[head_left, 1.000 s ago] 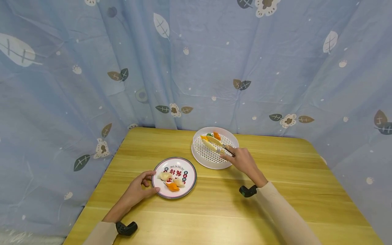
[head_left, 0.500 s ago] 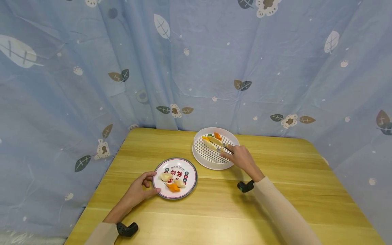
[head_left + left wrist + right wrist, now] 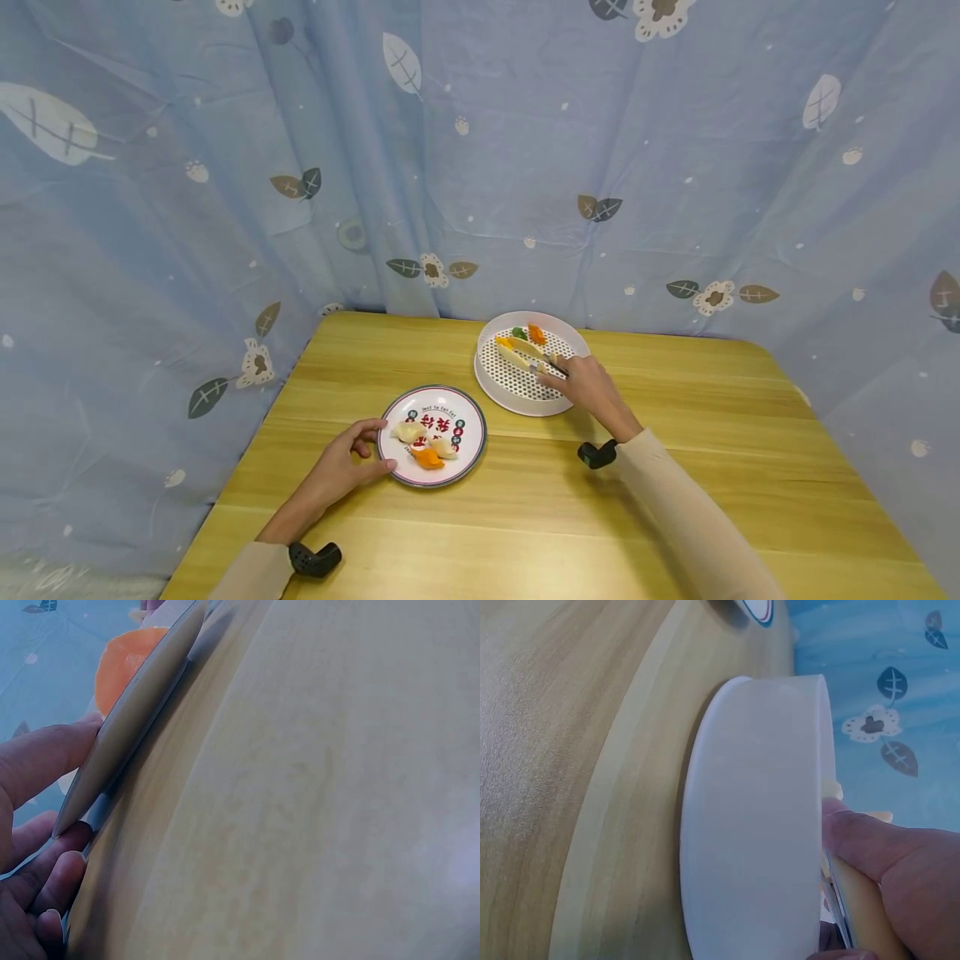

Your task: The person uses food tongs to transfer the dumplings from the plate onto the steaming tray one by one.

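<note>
Head view: plate (image 3: 468, 408) on counter (image 3: 450, 542) is pinched at its rim by left hand's (image 3: 341, 467) fingers. Tongs (image 3: 513, 357) are clamped in right hand's (image 3: 596, 392) fingers, tips at yellow piece (image 3: 503, 342) inside white basket (image 3: 498, 392).

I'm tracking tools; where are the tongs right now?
In the head view, the tongs are in the right hand, tips inside the white sieve, right of the plate.

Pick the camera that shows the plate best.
The head view: from above it shows the plate nearly whole, with three dumplings on it. The left wrist view shows it nearly edge-on, gripped by the left hand; the right wrist view catches only a piece, up top.
</note>
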Demonstrator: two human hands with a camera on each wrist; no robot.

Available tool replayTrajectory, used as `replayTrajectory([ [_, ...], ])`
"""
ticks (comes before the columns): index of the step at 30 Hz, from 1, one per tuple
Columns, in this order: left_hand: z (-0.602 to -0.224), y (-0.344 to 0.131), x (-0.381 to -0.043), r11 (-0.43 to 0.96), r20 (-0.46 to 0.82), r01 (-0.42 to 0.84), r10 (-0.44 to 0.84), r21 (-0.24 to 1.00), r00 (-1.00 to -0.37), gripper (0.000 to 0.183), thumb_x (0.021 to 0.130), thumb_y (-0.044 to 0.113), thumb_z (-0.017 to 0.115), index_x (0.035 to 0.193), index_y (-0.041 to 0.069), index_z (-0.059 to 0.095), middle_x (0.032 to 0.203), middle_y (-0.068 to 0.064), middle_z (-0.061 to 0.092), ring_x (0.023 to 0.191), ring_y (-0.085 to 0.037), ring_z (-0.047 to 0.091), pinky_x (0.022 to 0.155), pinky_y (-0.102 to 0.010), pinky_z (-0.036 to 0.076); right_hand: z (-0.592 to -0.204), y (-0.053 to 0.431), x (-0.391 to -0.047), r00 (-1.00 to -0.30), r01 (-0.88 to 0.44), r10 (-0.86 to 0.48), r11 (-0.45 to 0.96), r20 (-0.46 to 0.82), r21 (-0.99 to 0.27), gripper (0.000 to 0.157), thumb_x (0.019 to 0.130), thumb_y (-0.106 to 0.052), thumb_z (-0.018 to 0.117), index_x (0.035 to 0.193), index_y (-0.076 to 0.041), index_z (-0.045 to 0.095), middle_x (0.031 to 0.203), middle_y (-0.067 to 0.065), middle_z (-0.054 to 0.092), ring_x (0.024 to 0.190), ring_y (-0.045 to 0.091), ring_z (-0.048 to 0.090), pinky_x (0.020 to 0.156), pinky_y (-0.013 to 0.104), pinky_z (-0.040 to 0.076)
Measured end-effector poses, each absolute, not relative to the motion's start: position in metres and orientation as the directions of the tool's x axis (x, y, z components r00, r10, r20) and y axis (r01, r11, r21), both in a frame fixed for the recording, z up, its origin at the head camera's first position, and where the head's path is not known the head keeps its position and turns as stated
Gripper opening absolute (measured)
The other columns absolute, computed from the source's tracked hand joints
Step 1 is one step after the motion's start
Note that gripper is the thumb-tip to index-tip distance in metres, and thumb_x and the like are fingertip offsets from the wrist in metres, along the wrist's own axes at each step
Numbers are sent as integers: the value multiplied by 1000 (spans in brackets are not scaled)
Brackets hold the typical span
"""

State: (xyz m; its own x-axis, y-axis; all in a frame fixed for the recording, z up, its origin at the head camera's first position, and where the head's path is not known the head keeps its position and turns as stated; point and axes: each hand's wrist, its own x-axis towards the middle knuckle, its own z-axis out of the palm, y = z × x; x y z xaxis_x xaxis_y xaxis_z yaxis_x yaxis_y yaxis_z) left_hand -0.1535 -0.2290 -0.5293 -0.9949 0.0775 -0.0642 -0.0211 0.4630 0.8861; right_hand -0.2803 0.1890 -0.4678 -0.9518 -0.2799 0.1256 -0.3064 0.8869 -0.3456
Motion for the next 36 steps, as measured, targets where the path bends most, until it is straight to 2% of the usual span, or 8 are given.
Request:
replayTrajectory([
  [9,-528,-230,-154,451,-74,-27,85,892,-994,72,80,31,91,141,15,57,117,-9,56,97,-24,46,80,-31,40,-469,188,-283,-945,-326,-294,891,145,-317,38,95,-46,73,92,-8,69,62,-1,41,62,19,44,56,32,34],
  [18,-529,-229,-154,458,-69,-26,77,889,-995,71,80,31,91,140,15,58,117,-8,56,97,-24,46,80,-31,40,-467,186,-283,-959,-282,-264,908,102,-310,52,92,-50,75,116,-4,74,65,1,49,66,20,49,58,33,38],
  [24,-529,-228,-153,458,-69,-26,79,889,-994,71,80,32,91,141,16,57,117,-8,57,97,-24,46,80,-31,40,-467,190,-276,-955,-294,-260,898,146,-327,69,91,-51,75,134,3,66,73,8,63,69,23,53,62,37,44],
  [27,-529,-228,-154,462,-68,-22,82,887,-994,72,80,32,91,142,16,57,118,-8,57,97,-24,46,80,-31,40,-465,192,-270,-943,-325,-275,880,187,-346,70,91,-51,76,138,1,64,75,10,66,68,22,52,62,37,45],
  [29,-528,-228,-154,468,-64,-18,83,884,-994,72,81,32,90,142,16,57,119,-8,57,97,-23,46,80,-31,40,-463,193,-266,-935,-344,-281,865,215,-365,69,91,-50,76,137,0,64,70,6,61,65,20,49,61,36,43],
  [32,-528,-229,-154,470,-60,-15,81,882,-995,72,81,32,90,142,17,57,119,-8,57,97,-23,46,80,-32,40,-460,193,-258,-925,-367,-293,848,241,-381,69,90,-49,77,138,-1,64,61,-2,44,59,17,40,55,33,37],
  [36,-528,-228,-153,471,-56,-14,75,882,-996,72,80,31,91,142,17,57,119,-8,58,97,-23,46,80,-32,40,-456,193,-245,-911,-399,-311,830,271,-390,68,89,-47,79,137,-3,65,60,-7,32,56,12,31,52,30,30],
])
